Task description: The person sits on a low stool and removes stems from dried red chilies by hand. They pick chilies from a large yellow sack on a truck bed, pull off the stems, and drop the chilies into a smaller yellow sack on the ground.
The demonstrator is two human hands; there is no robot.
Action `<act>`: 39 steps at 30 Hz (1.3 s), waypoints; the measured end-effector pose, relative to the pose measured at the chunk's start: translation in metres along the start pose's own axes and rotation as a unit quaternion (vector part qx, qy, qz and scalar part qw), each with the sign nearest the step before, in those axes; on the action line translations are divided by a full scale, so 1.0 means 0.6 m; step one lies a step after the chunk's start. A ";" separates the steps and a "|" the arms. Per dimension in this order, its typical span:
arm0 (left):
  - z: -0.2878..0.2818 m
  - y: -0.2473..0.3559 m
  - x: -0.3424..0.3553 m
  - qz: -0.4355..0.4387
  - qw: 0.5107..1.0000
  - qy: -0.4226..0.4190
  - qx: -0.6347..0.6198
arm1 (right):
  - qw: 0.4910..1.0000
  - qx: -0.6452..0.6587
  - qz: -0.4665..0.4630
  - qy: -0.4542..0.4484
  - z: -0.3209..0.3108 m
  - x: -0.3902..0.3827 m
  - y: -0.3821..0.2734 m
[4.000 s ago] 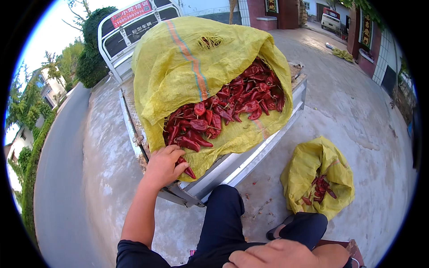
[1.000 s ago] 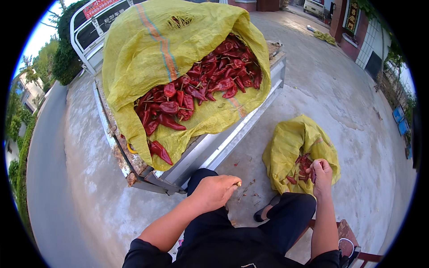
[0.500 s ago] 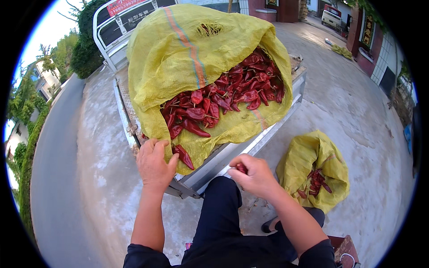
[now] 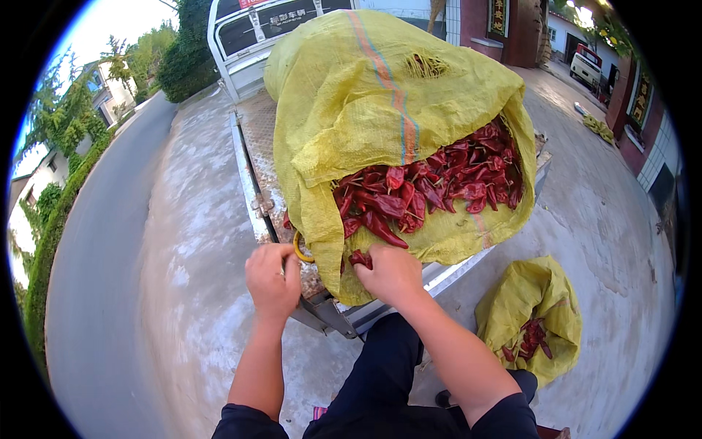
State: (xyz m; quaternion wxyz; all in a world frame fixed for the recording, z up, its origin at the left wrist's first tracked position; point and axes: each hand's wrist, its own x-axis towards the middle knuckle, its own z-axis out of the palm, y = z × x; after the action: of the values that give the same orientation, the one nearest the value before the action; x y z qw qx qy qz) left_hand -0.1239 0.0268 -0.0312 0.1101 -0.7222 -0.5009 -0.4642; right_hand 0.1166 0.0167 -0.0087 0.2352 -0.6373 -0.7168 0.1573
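Note:
A large yellow woven sack (image 4: pixel 333 95) lies on its side on a truck bed, its mouth facing me and full of dried red chili peppers (image 4: pixel 387 203). My right hand (image 4: pixel 395 276) is closed on a red chili pepper (image 4: pixel 360 258) at the sack's lower flap; its fingers hide part of it. Over the bed's near left corner, my left hand (image 4: pixel 272 282) has curled fingers. A yellow ring (image 4: pixel 301 249), like a tool handle, is right beside those fingertips. Whether the left hand grips anything is hidden.
A smaller open yellow sack (image 4: pixel 493 307) with some red chili peppers (image 4: pixel 534 338) stands on the concrete at the right, beside my leg. The truck bed's metal edge (image 4: pixel 252 197) runs along the left. A road (image 4: pixel 110 241) lies farther left.
My right hand has moved left and up to the sack's flap, where a loose chili pepper lay. My left hand has drawn back from the flap and curled, and the yellow ring now shows.

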 end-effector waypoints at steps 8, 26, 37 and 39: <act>0.048 -0.116 0.069 0.021 0.994 -0.096 0.054 | 0.899 0.431 0.077 -0.003 -0.021 -0.029 0.044; -0.039 0.197 0.017 0.252 0.866 -0.398 -0.164 | 0.980 0.126 -0.077 -0.131 -0.113 -0.188 0.070; 0.021 0.228 -0.031 0.118 0.709 -0.540 -0.438 | 0.969 0.063 -0.129 -0.201 -0.141 -0.242 0.114; 0.025 0.233 -0.051 0.006 0.642 -0.554 -0.530 | 0.954 0.173 -0.132 -0.207 -0.141 -0.251 0.125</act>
State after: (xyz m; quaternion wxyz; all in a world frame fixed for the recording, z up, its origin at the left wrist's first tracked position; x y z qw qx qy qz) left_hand -0.0021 -0.0491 -0.0208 -0.5870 -0.7820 -0.1318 -0.1628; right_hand 0.2368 -0.1278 0.0026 0.2071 -0.4397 -0.7892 0.3753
